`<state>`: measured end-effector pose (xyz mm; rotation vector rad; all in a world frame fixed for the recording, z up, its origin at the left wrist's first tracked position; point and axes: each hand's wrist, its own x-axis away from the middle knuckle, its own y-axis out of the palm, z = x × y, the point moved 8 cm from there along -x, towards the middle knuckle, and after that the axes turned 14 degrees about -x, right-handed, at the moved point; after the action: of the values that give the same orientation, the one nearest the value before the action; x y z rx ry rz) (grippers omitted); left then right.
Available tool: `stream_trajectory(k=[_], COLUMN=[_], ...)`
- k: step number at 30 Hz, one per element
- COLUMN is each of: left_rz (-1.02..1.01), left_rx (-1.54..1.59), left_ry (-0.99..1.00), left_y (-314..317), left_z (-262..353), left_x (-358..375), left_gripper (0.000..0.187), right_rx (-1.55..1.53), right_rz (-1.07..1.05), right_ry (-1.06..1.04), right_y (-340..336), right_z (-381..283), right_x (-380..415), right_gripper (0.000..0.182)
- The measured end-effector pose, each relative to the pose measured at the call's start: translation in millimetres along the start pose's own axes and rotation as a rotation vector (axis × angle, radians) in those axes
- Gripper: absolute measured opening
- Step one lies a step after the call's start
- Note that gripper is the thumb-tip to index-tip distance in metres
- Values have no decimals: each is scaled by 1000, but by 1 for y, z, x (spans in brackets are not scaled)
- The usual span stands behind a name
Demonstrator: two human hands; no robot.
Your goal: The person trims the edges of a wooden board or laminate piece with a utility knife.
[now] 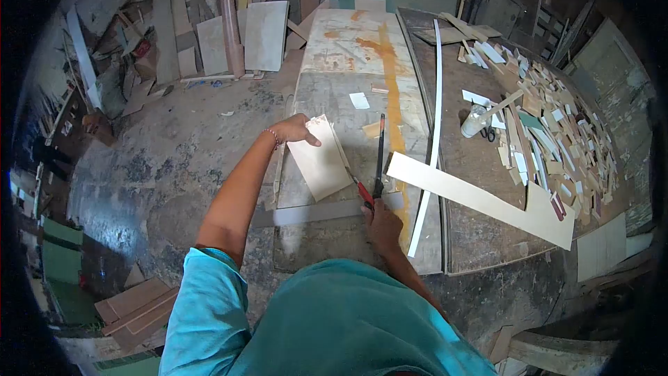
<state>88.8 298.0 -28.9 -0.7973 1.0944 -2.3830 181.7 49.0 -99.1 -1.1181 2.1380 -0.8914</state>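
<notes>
My left hand [296, 130] is closed on the upper edge of a pale rectangular plywood piece [320, 163], thumb across its face. The edge of a second thin piece shows along its right side. In my right hand [383, 228], near the front of the workbench [313, 247], is a red-and-black tool [367, 193] whose exact kind I cannot tell. A long dark bar rises from the grip, and a slim red part points at the plywood's lower right corner. Right of this hand, an L-shaped plywood strip [473, 195] lies across a long white strip [430, 125].
A second tabletop [480, 251] adjoins on the right, heaped with wood offcuts [557, 125]. A cloudy jar [474, 122] and dark scissors [489, 133] stand near its left side. Small scraps [359, 100] lie on the bench. Boards [266, 36] lean at the back left.
</notes>
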Motion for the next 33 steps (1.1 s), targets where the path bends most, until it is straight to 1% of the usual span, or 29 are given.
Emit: stream_trajectory(k=[1, 2, 4, 8, 10, 13, 14, 17, 20, 21, 23, 26, 27, 29, 33], left_rz=[30, -3, -69, -50, -39, -43, -27, -23, 41, 65, 111, 195, 229, 229, 276], left_rx=[0, 15, 47, -134, -166, -382, -353, -401, -504, -540, -524, -553, -573, -559, -543], left_ry=[-14, 20, 84, 140, 181, 140, 226, 254, 387, 439, 444, 467, 479, 434, 411], left_y=[-4, 0, 8, 13, 11, 16, 19, 34, 52, 54, 58, 64, 63, 61, 63], left_z=[6, 6, 1, 13, 40, 71, 81, 90, 93, 101, 107, 115, 119, 119, 116], left_x=[8, 5, -2, -7, 5, 19, 22, 24, 23, 28, 35, 44, 46, 48, 50], left_gripper=[34, 34, 34, 33, 33, 32, 33, 32, 34, 34, 34, 32, 31, 30, 29], right_rx=[-3, -7, -17, 3, 5, 30, 42, 11, -25, -23, -14, -33, -66, -130, -163], right_rz=[-6, -11, -68, -204, -210, -244, -260, -200, -258, -240, -205, -229, -192, -123, -58], right_ry=[-15, -31, 21, 172, 167, 169, 172, 133, 243, 274, 336, 360, 331, 270, 270], right_y=[0, 0, 1, -3, -4, -1, 1, 8, 1, 4, 15, 16, 17, 21, 16], right_z=[0, -1, -3, -6, -6, -3, -2, 9, 5, 11, 25, 20, 20, 21, 22], right_x=[1, 3, 6, 10, 14, 23, 28, 45, 56, 59, 65, 64, 64, 65, 58], right_gripper=[34, 34, 33, 32, 32, 30, 30, 29, 30, 31, 31, 32, 31, 30, 28])
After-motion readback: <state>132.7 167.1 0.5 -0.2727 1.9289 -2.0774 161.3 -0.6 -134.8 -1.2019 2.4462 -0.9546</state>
